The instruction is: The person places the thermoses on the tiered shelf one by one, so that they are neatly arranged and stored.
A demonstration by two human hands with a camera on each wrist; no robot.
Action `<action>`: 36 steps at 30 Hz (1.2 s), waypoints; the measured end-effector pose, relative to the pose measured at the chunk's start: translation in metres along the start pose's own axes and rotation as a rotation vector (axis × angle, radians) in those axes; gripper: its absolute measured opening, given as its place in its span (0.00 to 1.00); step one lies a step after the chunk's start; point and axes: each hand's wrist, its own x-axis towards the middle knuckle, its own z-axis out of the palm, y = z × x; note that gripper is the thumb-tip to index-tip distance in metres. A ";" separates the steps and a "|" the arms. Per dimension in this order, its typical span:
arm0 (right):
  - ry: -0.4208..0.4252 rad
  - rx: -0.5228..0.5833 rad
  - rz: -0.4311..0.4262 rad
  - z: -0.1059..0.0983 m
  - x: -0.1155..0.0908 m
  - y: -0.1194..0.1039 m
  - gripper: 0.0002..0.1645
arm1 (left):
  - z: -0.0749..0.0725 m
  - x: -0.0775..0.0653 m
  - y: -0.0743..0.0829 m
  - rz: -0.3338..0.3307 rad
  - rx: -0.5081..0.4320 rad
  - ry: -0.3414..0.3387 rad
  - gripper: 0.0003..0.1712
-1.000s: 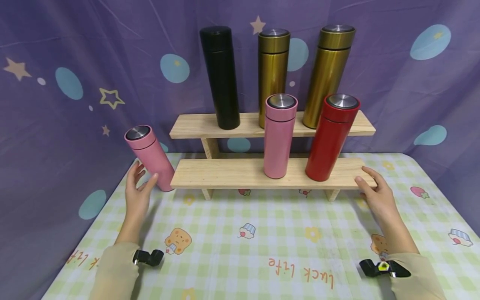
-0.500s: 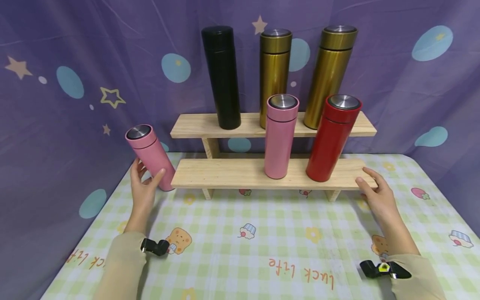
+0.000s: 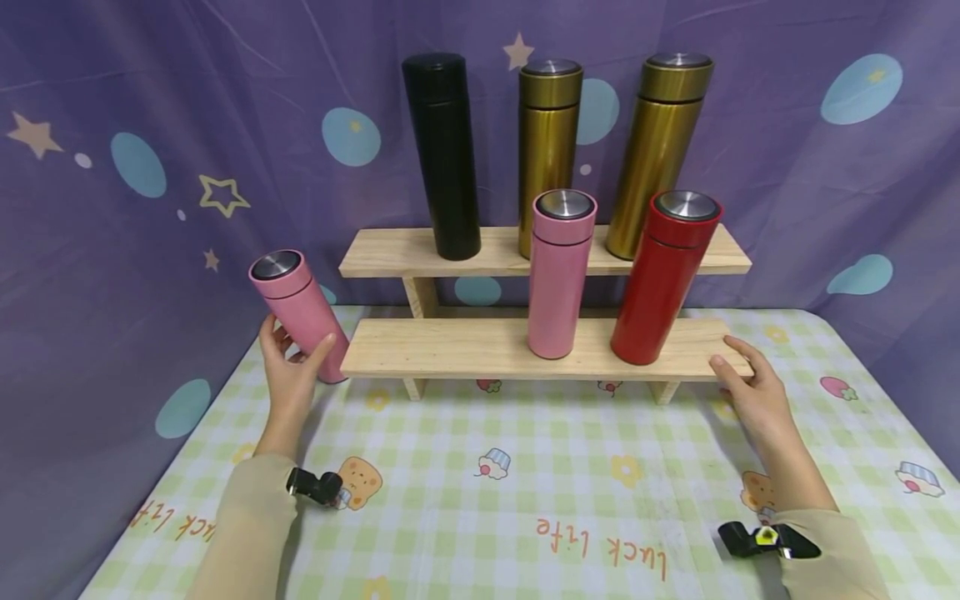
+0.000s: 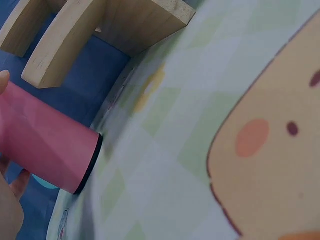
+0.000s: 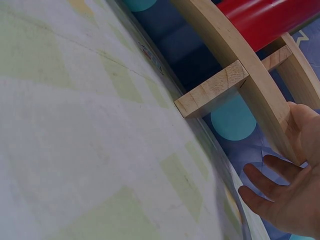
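My left hand (image 3: 288,387) grips the lower body of a pink thermos (image 3: 300,304) left of the shelf, thumb in front and fingers round its far side. In the left wrist view that pink thermos (image 4: 47,137) shows its dark-rimmed base right at the tablecloth. With thumb and index finger, my right hand (image 3: 757,396) holds the right end of the lower board of the two-tier wooden shelf (image 3: 442,346). The right wrist view shows the other fingers of the right hand (image 5: 290,195) loosely spread below the board. A second pink thermos (image 3: 558,283) and a red thermos (image 3: 663,283) stand on that board.
On the upper board (image 3: 375,250) stand a black thermos (image 3: 446,167) and two gold ones, the nearer-middle gold thermos (image 3: 547,150) partly hidden by the pink one. A green checked tablecloth (image 3: 562,458) covers the table. A purple curtain (image 3: 247,100) hangs behind and at the sides.
My left hand has moved slightly right and up against the pink thermos, its thumb closing onto the side. The thermos, the right hand and the shelf have stayed in place.
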 end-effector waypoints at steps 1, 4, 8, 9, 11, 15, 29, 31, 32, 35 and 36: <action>0.001 -0.003 0.000 0.000 0.000 0.000 0.41 | 0.000 0.000 0.000 0.001 0.009 0.005 0.50; 0.006 -0.009 0.002 0.000 0.000 0.001 0.41 | 0.001 0.001 0.002 -0.003 0.016 0.003 0.49; 0.007 -0.011 0.003 0.000 0.000 0.001 0.42 | 0.002 -0.003 0.016 -0.021 0.025 -0.017 0.49; 0.005 -0.011 0.003 0.000 0.000 0.001 0.42 | 0.003 -0.005 0.020 -0.026 0.028 -0.025 0.49; 0.003 -0.013 0.002 -0.001 -0.001 0.000 0.42 | 0.004 -0.008 0.027 -0.036 0.040 -0.038 0.49; -0.004 -0.017 0.000 -0.002 -0.004 0.000 0.41 | 0.006 -0.011 0.033 -0.047 0.059 -0.052 0.49; 0.000 -0.006 0.010 -0.001 -0.001 0.001 0.41 | 0.008 -0.012 0.037 -0.076 0.081 -0.025 0.48; -0.002 -0.006 0.006 -0.001 -0.001 0.001 0.41 | 0.008 -0.012 0.038 -0.094 0.069 -0.018 0.48; -0.002 -0.004 0.004 -0.001 -0.001 0.000 0.41 | 0.008 -0.011 0.037 -0.102 0.063 -0.013 0.48; -0.002 -0.001 0.000 -0.001 -0.002 0.000 0.41 | 0.008 -0.008 0.031 -0.121 0.045 0.003 0.48; -0.002 0.000 -0.001 -0.001 -0.002 0.000 0.40 | 0.007 -0.006 0.026 -0.125 0.043 0.008 0.48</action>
